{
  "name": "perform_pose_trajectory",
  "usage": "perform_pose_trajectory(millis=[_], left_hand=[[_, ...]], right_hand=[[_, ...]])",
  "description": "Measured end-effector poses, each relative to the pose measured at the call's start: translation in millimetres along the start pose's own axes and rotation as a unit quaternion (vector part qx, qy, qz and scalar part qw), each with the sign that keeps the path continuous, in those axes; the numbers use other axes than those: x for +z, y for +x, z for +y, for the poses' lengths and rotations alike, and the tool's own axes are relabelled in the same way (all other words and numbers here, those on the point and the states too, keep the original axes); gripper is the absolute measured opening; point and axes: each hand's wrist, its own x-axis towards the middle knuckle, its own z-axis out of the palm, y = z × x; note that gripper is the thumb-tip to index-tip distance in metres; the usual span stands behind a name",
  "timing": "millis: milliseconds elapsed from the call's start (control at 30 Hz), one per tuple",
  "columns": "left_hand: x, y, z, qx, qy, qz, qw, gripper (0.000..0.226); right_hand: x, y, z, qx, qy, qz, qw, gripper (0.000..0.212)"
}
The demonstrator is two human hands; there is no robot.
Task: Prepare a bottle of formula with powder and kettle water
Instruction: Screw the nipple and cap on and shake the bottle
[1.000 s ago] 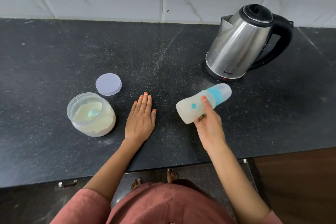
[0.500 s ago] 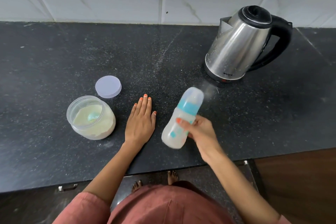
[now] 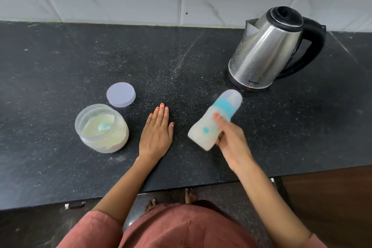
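Powder [image 3: 94, 134], pale yellow with a blue scoop [image 3: 104, 126] in it, half-fills one open jar [image 3: 121, 139]; its one lid [image 3: 121, 94] lies just behind. One capped bottle [image 3: 209, 127], milky inside and blue-collared, tilts above the surface [image 3: 181, 56] near one kettle [image 3: 265, 52], the right hand [image 3: 231, 143] grip curled round it. The left hand [image 3: 156, 135] grip lies spread flat.

Right hand [image 3: 233, 143] shifted slightly right and up. bottle [image 3: 201, 133] swung from near-upright half second ago back to slant, cap toward upper right, nearer kettle [image 3: 267, 52] base.
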Motion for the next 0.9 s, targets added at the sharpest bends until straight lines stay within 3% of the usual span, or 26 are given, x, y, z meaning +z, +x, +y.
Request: perform_pose_trajectory(millis=[67,100,233,267,433,500,567,633,733,800,833,900], left_hand=[[1.2,-0.4,-0.3,0.003,0.003,0.002,1.0,0.073],[1.3,-0.4,-0.2,0.005,0.002,0.001,1.0,0.073],[-2.5,0.6,1.3,-0.004,0.001,-0.006,1.0,0.055],[-2.5,0.6,1.6,-0.005,-0.002,-0.008,1.0,0.053],[-1.7,-0.4,1.2,-0.001,-0.006,-0.003,1.0,0.057],[-1.3,-0.5,1.0,0.001,-0.005,-0.002,1.0,0.065],[-1.6,0.1,0.8,0.001,0.0,-0.004,1.0,0.057],[-2.2,0.1,1.1,0.0,-0.004,-0.004,1.0,0.052],[-4.3,-0.6,2.3,0.001,-0.006,-0.002,1.0,0.052],[-3.6,-0.7,1.7,0.001,-0.006,-0.002,1.0,0.052],[-3.3,-0.8,1.6,0.0,-0.005,-0.001,1.0,0.052],[-3.2,-0.6,1.3,0.002,-0.002,0.002,1.0,0.051]], right_hand=[[0.5,9.1,-3.1,-0.019,0.11,0.047,0.993,0.008],[0.7,9.4,-0.5,-0.019,0.106,0.046,0.993,0.008],[-2.7,-5.4,15.0,0.008,-0.137,-0.046,0.989,0.01],[-4.9,-4.6,14.0,0.001,-0.154,-0.054,0.987,0.011],[-0.9,12.8,-1.4,-0.042,0.09,0.034,0.994,0.008],[2.3,6.3,4.8,-0.042,0.02,0.006,0.999,0.009],[2.8,-6.7,12.9,-0.026,-0.128,-0.059,0.99,0.013],[-0.1,-10.0,14.7,-0.028,-0.185,-0.084,0.979,0.016],[0.7,0.5,4.9,-0.033,0.002,-0.021,0.999,0.012],[1.0,7.3,1.8,-0.041,0.101,0.027,0.994,0.009],[1.4,5.8,2.8,-0.041,0.091,0.024,0.995,0.009],[1.2,-3.4,9.0,-0.031,-0.03,-0.031,0.999,0.01]])
